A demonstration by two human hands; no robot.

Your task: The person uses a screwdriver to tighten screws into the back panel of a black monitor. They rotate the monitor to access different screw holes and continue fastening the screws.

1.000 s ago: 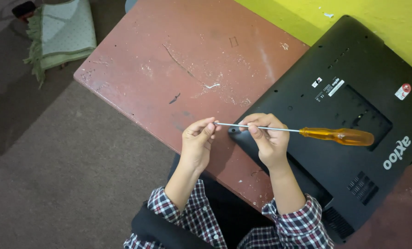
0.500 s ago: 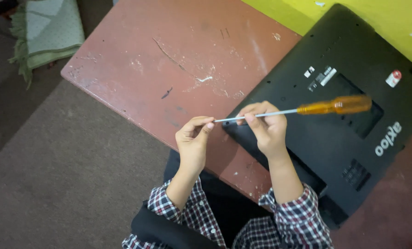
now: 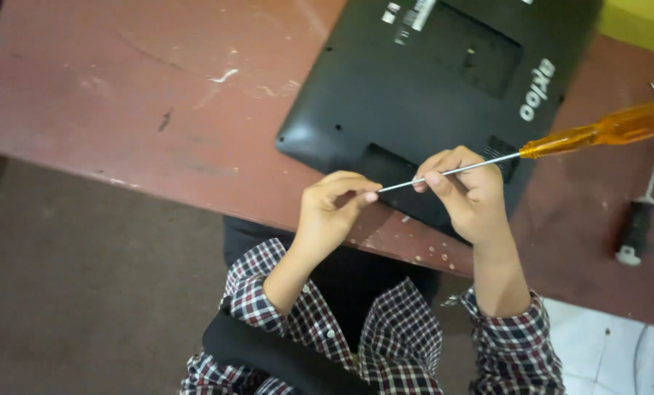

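A long screwdriver with an orange see-through handle and a thin metal shaft is held level above the table's near edge. My right hand grips the shaft near its middle. My left hand pinches the shaft's tip between thumb and fingers. Just beyond both hands a black laptop lies upside down on the reddish-brown table, its bottom panel facing up.
A second screwdriver with a black handle lies on the table at the right. The thin end of another tool shows at the far right edge. Grey floor lies to the left, white tiles at the lower right.
The view has swung and closed in, so the laptop and hands now sit higher and larger. Both hands keep their hold on the screwdriver shaft. The black-handled screwdriver has come into view.
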